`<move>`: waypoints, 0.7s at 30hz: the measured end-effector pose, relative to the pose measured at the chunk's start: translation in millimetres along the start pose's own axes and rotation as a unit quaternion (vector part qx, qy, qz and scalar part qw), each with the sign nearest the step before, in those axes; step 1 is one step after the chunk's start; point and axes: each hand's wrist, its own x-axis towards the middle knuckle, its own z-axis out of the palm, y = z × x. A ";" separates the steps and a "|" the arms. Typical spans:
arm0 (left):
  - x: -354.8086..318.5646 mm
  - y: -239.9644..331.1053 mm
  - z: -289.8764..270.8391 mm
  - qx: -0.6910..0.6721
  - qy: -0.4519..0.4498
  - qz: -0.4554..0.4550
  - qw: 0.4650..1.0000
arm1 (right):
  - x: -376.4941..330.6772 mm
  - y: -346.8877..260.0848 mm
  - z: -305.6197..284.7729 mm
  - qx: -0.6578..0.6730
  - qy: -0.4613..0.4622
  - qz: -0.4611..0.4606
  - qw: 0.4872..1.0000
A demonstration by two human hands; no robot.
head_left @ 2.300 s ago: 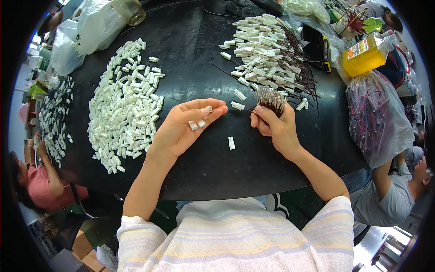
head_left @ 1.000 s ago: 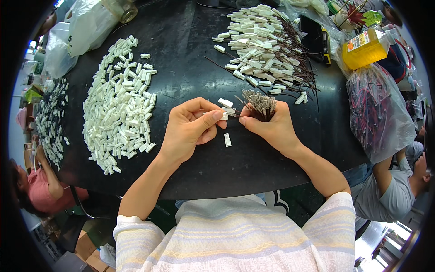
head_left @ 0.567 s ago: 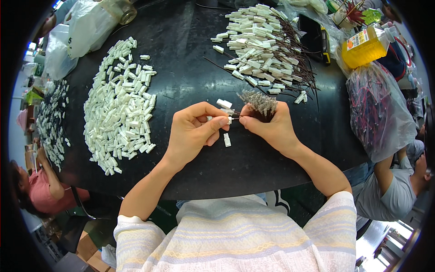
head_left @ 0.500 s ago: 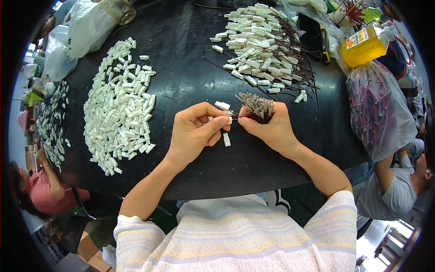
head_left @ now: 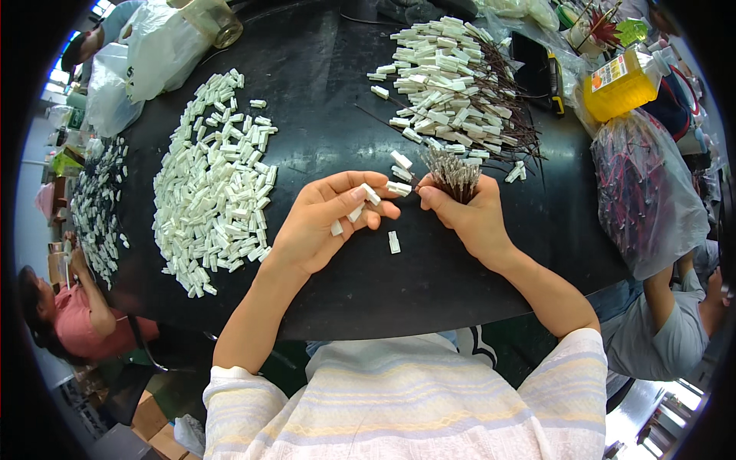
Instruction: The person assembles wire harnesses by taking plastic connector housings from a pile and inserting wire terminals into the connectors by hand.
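My left hand (head_left: pixel 308 222) is curled around a few small white plastic connector housings, one of them (head_left: pixel 371 193) between thumb and forefinger and others against the fingers. My right hand (head_left: pixel 481 226) grips a thick bundle of dark thin wires (head_left: pixel 454 176), their silvery crimped ends pointing up. Close by its thumb tip, a white housing (head_left: pixel 399 188) sits at the end of a dark wire. Another housing (head_left: pixel 400 159) lies just beyond it. A single loose housing (head_left: pixel 394 242) rests on the black table below the gap between my hands.
Loose white housings form a large pile (head_left: pixel 215 184) at left. Housings with dark wires are heaped (head_left: pixel 452 84) at far right. A yellow bottle (head_left: pixel 622 83) and a clear bag of wires (head_left: pixel 644 192) stand right. Other people sit at both sides.
My left fingers have drawn back from the wire end and opened somewhat, showing the housings in the hand. A housing now shows on the wire by my right thumb. The view has shifted slightly.
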 end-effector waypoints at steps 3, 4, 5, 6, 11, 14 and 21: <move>-4.4 -2.1 3.8 -0.001 0.029 0.009 1.000 | -2.8 1.6 2.7 -0.020 0.002 -0.008 1.000; -4.2 -3.2 2.5 0.003 0.036 0.008 0.999 | -2.9 1.5 2.5 -0.024 0.003 -0.015 1.000; -4.0 -3.5 1.6 0.012 0.037 0.005 0.999 | -2.9 1.7 2.2 -0.028 -0.005 -0.028 0.999; -4.9 -3.2 0.1 0.013 0.033 0.009 0.999 | -3.1 3.8 2.8 -0.030 -0.011 -0.038 0.999; -7.5 -3.6 2.4 0.032 0.045 0.025 0.998 | -3.5 6.3 6.7 -0.033 -0.006 -0.055 0.998; -7.3 -1.9 8.6 0.058 0.058 0.050 0.995 | -2.3 7.9 1.4 -0.061 -0.011 -0.050 0.997; -4.2 -3.9 2.5 0.093 0.060 0.084 0.990 | -2.6 4.6 2.5 -0.064 -0.013 -0.055 0.996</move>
